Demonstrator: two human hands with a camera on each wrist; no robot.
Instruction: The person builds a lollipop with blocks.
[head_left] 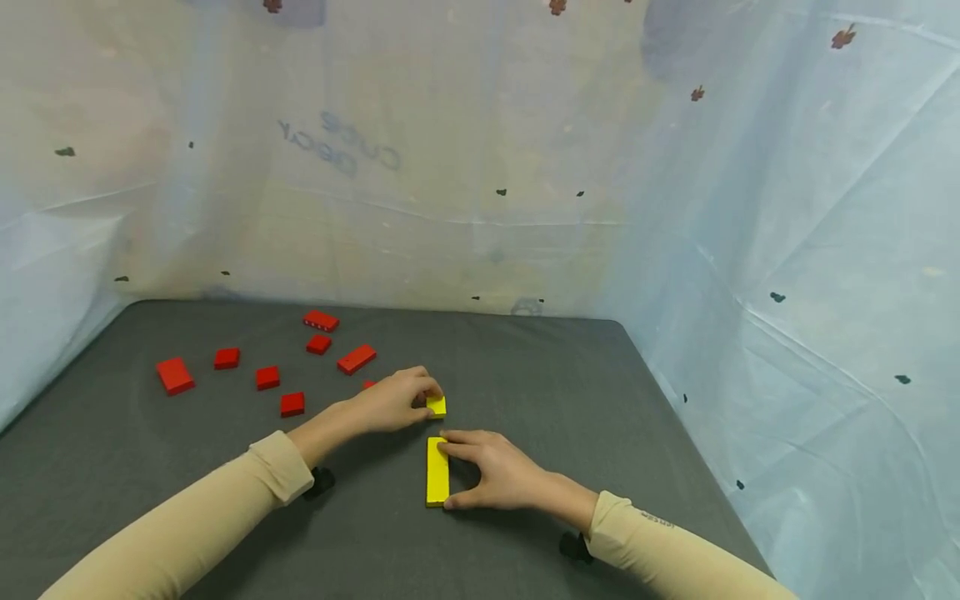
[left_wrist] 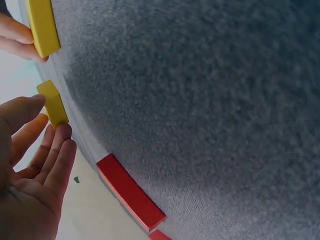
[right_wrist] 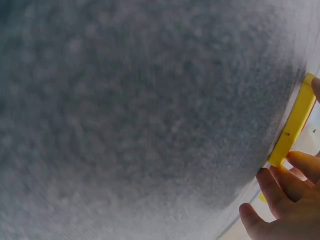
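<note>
1. Remotely, I logged the left hand point(head_left: 394, 402) pinching a short yellow rectangular block point(head_left: 437, 408).
2. Right hand point(head_left: 497, 469) gripped a long yellow rectangular block point(head_left: 437, 477), its long axis toward the far edge of the dark grey bench point(head_left: 570, 392).
3. Short block sat just beyond its far end, apart.

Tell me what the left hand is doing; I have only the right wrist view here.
Observer: The left hand pinches a short yellow block between thumb and fingers.
Operator: Got it. And what else lies on the table, besides the yellow?
Observer: Red blocks, scattered toward its left side in the head view.
</note>
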